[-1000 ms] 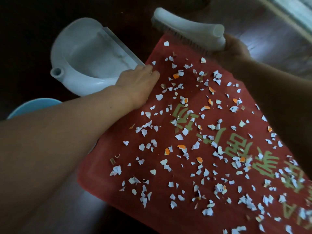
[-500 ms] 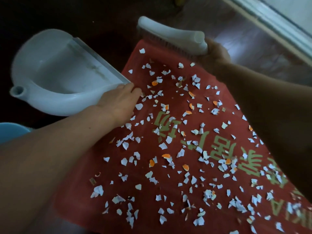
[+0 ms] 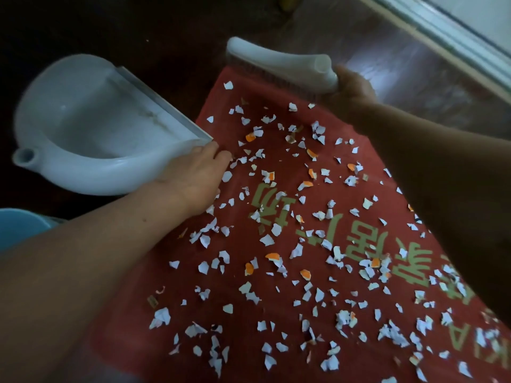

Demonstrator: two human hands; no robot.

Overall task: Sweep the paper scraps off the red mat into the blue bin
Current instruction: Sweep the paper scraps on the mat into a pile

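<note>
The red mat (image 3: 265,89) lies on dark floor. At its left edge sits a white dustpan (image 3: 91,128), its near corner gripped by the left hand (image 3: 197,175), fingers curled together. A white brush (image 3: 279,64) rests on the mat's far end, the right hand (image 3: 352,88) closed round its handle. The blue bin (image 3: 19,228) shows at the left, beside the forearm. Paper scraps (image 3: 267,240) are scattered all over the mat.

Left forearm (image 3: 105,250), right forearm (image 3: 442,172), seemingly bare.

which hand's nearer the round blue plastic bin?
Left. The left hand holds the white plastic dustpan beside the blue bin; the right hand grips the white brush across the red mat, much farther.
</note>
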